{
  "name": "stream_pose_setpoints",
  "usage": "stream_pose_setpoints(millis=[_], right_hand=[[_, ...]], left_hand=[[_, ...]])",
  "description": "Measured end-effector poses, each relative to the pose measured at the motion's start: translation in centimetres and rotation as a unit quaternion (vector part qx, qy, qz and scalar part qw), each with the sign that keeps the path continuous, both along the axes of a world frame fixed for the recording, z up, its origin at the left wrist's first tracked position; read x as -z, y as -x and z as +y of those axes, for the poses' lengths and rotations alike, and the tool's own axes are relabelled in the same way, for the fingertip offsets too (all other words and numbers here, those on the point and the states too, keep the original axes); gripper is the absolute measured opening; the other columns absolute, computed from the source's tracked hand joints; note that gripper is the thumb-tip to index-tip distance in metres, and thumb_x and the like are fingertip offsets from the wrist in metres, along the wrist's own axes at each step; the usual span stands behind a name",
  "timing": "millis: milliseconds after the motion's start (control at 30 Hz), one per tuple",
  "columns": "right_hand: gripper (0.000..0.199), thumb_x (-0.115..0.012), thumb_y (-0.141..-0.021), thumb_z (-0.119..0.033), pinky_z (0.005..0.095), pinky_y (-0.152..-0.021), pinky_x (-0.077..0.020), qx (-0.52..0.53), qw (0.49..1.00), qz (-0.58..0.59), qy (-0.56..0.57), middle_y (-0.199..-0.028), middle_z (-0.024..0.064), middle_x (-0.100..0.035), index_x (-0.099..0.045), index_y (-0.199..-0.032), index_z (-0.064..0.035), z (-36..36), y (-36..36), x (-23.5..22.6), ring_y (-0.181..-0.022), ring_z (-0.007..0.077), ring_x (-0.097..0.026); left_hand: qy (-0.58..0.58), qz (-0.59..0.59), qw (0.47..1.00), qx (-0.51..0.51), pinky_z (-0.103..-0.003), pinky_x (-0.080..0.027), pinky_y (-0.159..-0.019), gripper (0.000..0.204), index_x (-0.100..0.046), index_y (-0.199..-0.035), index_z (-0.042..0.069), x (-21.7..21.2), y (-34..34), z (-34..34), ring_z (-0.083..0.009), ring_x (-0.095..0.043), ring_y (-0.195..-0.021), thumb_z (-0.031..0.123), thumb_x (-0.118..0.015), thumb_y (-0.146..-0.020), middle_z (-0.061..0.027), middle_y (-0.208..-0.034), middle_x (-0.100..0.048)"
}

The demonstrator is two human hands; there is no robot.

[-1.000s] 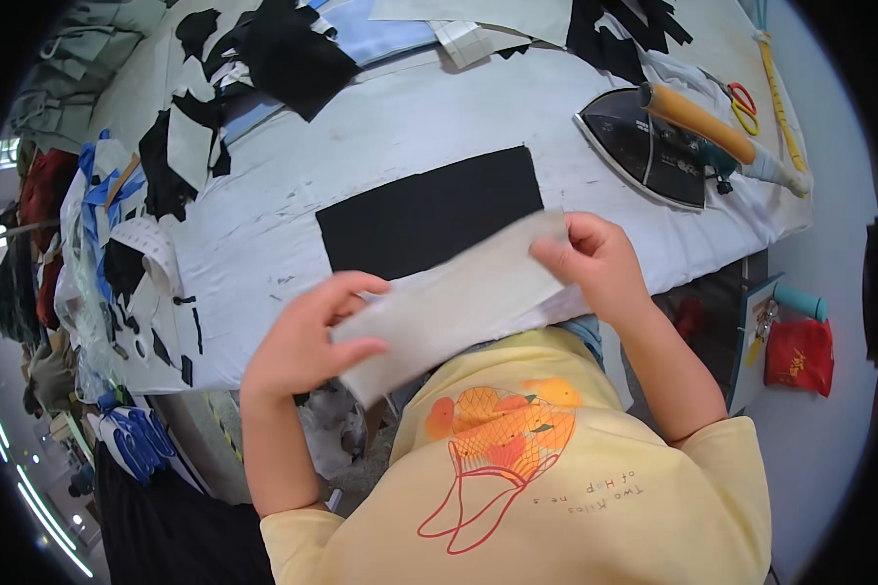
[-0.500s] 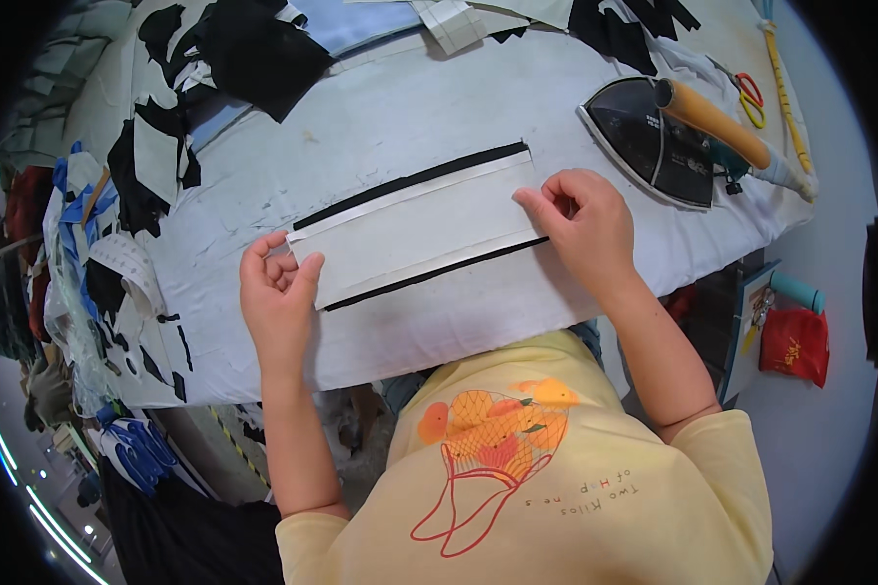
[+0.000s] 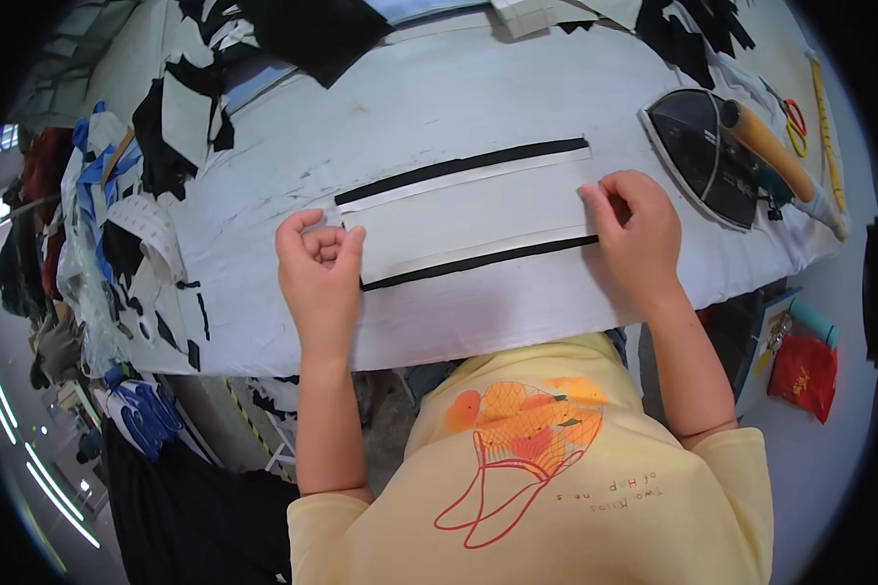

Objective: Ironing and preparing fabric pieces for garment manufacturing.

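A long white fabric panel [image 3: 473, 203] lies on the white-covered table in front of me, slightly tilted up toward the right. Black strips show along its far and near long edges, and its long sides look folded over. At its left end is my left hand [image 3: 322, 268], fingers curled and the thumb over the panel's edge. My right hand [image 3: 644, 229] is closed at the opposite end, its thumb on top and the other fingers bent, partly hidden beneath the hand. Between them the panel looks flat and stretched out.
An iron [image 3: 702, 151] with a wooden handle rests at the right, with red-and-yellow scissors [image 3: 796, 127] and a yellow tape measure [image 3: 827, 127] beyond it. Black and white fabric scraps [image 3: 180, 122] cover the far left. A red pouch [image 3: 803, 378] hangs below the table's right side.
The whole view has shifted, so the table and panel appear farther right. Both hands stay at the panel's ends, and the black strip along its near edge shows more widely.
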State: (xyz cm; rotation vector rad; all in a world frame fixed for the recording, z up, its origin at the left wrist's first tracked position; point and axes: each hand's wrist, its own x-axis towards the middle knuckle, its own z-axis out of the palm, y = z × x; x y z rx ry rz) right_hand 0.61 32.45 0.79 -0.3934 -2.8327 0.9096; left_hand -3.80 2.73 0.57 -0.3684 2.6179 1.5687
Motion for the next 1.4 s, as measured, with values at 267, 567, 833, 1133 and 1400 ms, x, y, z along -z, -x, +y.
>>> stream_pose_setpoints(millis=[267, 567, 833, 1133, 1400], right_hand=[[0.026, -0.074, -0.085, -0.027, 0.0356, -0.061, -0.0447, -0.012, 1.000, -0.005, -0.006, -0.072, 0.0057, -0.060, -0.063, -0.076, -0.0060, -0.1, 0.0, 0.2, -0.068, 0.0251, -0.056], [0.027, -0.075, -0.085, -0.028, 0.0350, -0.059, -0.0442, -0.017, 1.000, 0.001, -0.026, -0.070, 0.0055, -0.059, -0.061, -0.076, -0.0063, -0.2, 0.1, 0.5, -0.066, 0.0246, -0.056], [0.027, -0.075, -0.085, -0.027, 0.0350, -0.059, -0.0441, -0.021, 0.999, 0.002, -0.041, -0.070, 0.0051, -0.059, -0.061, -0.076, -0.0065, -0.2, 0.0, 0.6, -0.066, 0.0242, -0.056], [0.025, -0.073, -0.086, -0.026, 0.0364, -0.061, -0.0447, -0.029, 0.997, 0.017, -0.062, -0.071, 0.0055, -0.059, -0.060, -0.076, -0.0069, -0.1, -0.1, 0.8, -0.068, 0.0251, -0.056], [0.025, -0.073, -0.084, -0.024, 0.0380, -0.061, -0.0439, -0.025, 0.997, 0.054, -0.049, -0.070, 0.0054, -0.057, -0.059, -0.073, -0.0073, -0.3, -0.1, 0.9, -0.069, 0.0273, -0.056]], left_hand=[[0.029, -0.016, 0.999, -0.004, -0.020, -0.043, -0.056, 0.043, -0.046, -0.119, -0.002, -0.5, 0.1, -0.2, -0.0054, -0.055, -0.065, 0.004, -0.073, -0.086, -0.0031, -0.080, -0.064], [0.069, 0.000, 0.998, -0.002, -0.020, -0.043, -0.057, 0.040, -0.048, -0.116, -0.002, -0.7, 0.1, -0.2, -0.0055, -0.054, -0.064, 0.006, -0.072, -0.085, -0.0027, -0.078, -0.063], [0.083, 0.024, 0.996, 0.010, -0.025, -0.047, -0.064, 0.041, -0.048, -0.114, -0.002, -0.2, -0.1, -0.2, -0.0104, -0.059, -0.067, 0.006, -0.074, -0.083, -0.0045, -0.078, -0.065], [0.078, 0.022, 0.997, 0.006, -0.025, -0.047, -0.063, 0.041, -0.049, -0.113, -0.001, -0.2, -0.2, -0.2, -0.0098, -0.059, -0.065, 0.006, -0.074, -0.083, -0.0041, -0.077, -0.065], [0.041, 0.028, 0.998, -0.030, -0.019, -0.042, -0.057, 0.039, -0.048, -0.115, -0.003, 0.4, -0.3, -0.1, -0.0047, -0.054, -0.063, 0.003, -0.073, -0.085, -0.0034, -0.079, -0.064]])
